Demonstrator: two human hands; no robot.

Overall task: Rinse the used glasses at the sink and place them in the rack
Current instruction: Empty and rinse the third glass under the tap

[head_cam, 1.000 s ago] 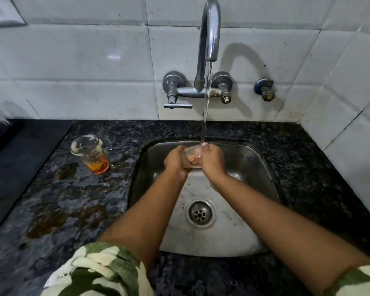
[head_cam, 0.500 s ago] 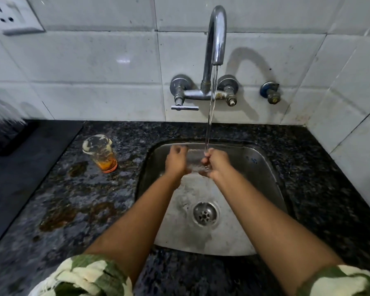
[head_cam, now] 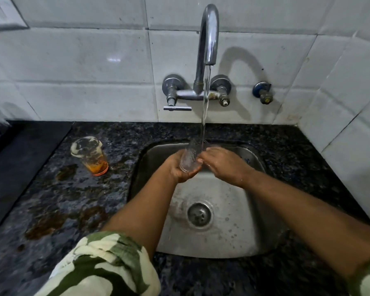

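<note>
Around sink (head_cam: 239, 238): dark speckled worktop (head_cam: 107, 189), wet and stained with brownish patches left of sink, probably spill from used glasses. Set into worktop so rinse water runs straight to drain (head_cam: 199, 214). Behind sink, wall tap (head_cam: 207, 39) arching forward, running, stream dropping over far half of basin.

Over far half of sink, under stream: both forearms reaching in, camouflage sleeves (head_cam: 98, 268) pushed up, likely to stay dry. Left hand (head_cam: 178, 167) cupping clear glass (head_cam: 190, 158) from below and side, fingers curled round its base. Glass tilted, mouth up toward stream so water fills and flushes inside. Right hand (head_cam: 224, 164) at right of glass, fingertips touching rim or wall, apparently rubbing or steadying; whether gripping or just pressing, cannot tell.

Left of sink on worktop, well apart from hands: second glass (head_cam: 89, 154), upright, orange residue at bottom, foam marks on wall. Not yet rinsed, parked within reach for next turn.

Far left of sink: dark blurred shape at frame edge, possibly rack, too unclear to say.
</note>
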